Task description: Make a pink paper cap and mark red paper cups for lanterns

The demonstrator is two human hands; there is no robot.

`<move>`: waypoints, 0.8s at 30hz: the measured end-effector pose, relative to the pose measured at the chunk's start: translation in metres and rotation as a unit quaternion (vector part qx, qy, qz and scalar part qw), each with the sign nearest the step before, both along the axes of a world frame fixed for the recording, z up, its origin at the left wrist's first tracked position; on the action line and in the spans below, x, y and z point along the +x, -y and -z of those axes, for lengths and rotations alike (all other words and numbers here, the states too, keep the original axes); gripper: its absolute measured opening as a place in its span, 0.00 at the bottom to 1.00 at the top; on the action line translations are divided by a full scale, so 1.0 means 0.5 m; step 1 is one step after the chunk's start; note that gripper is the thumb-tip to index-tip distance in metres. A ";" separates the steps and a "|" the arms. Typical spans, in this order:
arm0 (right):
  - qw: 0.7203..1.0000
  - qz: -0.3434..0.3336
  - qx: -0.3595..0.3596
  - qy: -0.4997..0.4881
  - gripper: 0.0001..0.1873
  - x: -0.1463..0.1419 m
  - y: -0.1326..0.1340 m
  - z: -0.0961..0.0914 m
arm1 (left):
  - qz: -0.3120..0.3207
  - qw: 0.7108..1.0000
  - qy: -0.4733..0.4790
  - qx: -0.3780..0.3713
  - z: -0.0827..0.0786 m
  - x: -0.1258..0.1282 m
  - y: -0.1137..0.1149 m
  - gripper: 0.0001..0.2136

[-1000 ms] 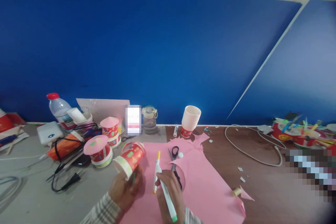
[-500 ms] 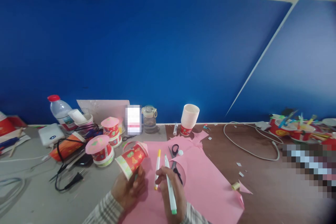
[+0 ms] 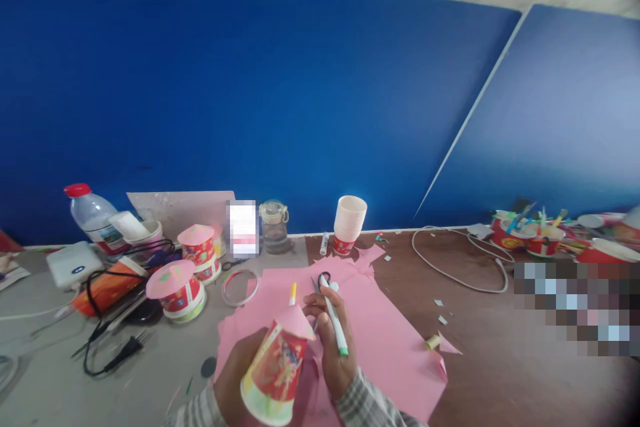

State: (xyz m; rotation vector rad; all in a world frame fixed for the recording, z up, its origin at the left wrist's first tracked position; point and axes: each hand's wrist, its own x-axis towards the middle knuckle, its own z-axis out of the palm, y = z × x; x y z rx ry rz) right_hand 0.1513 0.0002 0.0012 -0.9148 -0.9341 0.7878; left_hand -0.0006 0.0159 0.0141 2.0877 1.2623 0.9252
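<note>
"Red paper cup front and centre, tilted over the pink paper sheet, pink paper cone on its far end! Who's got it?"

"Left hand, that grip wrapped round the side, partly hidden behind the cup. And over to the right hand: narrow grip, fingers folded round a white marker, green end pointing back at the wearer."

"So which step are we watching?"

"Colouring, I'd call it. There's a pale yellow-green band round the near end of that cup, and a pen sits ready beside it. But no ink going on at this instant: the marker's other end points away from the cup!"

"Does the right hand touch the cone?"

"Fingers right beside its edge; contact, I can't tell."

"And what does the next stroke call for?"

"A steady left grip, the chosen patch turned to face the pen, and the writing end brought round to it. Squeeze lightly, I'd say, because thin paper walls could buckle."
</note>
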 end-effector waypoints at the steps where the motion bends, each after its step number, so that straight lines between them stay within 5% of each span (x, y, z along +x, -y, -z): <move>1: 1.000 -0.001 -0.009 -0.027 0.19 0.003 -0.006 0.002 | 0.016 0.999 0.037 -0.009 -0.001 -0.001 0.002 0.05; 7: 0.989 -0.095 -0.012 -0.113 0.24 -0.009 -0.002 0.030 | -0.097 0.981 0.123 0.110 0.007 -0.019 -0.008 0.05; 12: 0.984 -0.179 -0.001 -0.001 0.31 -0.035 0.033 0.027 | -0.139 0.976 0.115 0.122 0.023 -0.029 -0.016 0.12; 18: 0.983 -0.098 0.063 0.143 0.36 -0.038 0.049 0.000 | -0.093 0.988 0.103 0.067 0.021 -0.018 -0.003 0.17; 24: 0.985 -0.040 0.034 0.166 0.31 -0.007 0.034 0.000 | 0.088 0.977 0.187 -0.054 -0.018 -0.027 0.009 0.28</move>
